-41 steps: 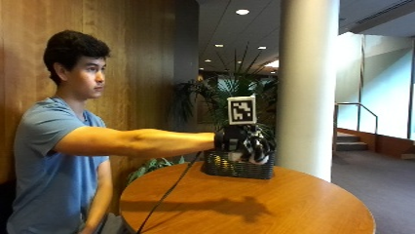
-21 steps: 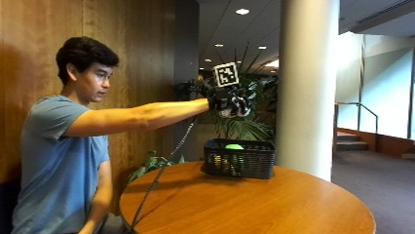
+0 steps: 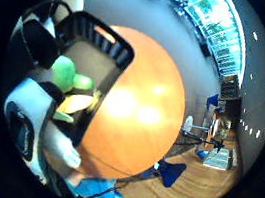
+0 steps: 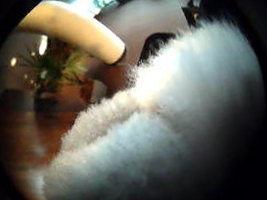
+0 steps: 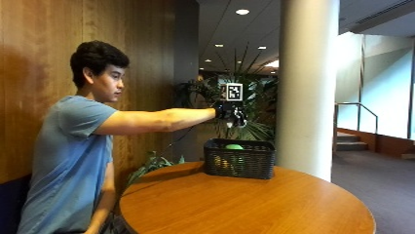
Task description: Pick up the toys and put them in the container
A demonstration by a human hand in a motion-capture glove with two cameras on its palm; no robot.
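Round wooden counter (image 5: 246, 204). Black slatted basket (image 5: 239, 159) sits on it near the far edge, beside the pillar (image 5: 309, 83). In the basket: a green toy (image 3: 65, 72) uppermost, a yellow toy (image 3: 77, 103) beside it. Right hand (image 5: 229, 112) is held in the air above the basket, fingers curled around a white fluffy toy (image 4: 170, 140).

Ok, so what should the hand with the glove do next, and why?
Probably lower a little and let go. The gloved right hand hangs in the air above the black basket, and a white fluffy toy fills the thumb side palm view, so it seems to be holding it. A green toy already lies in the basket.
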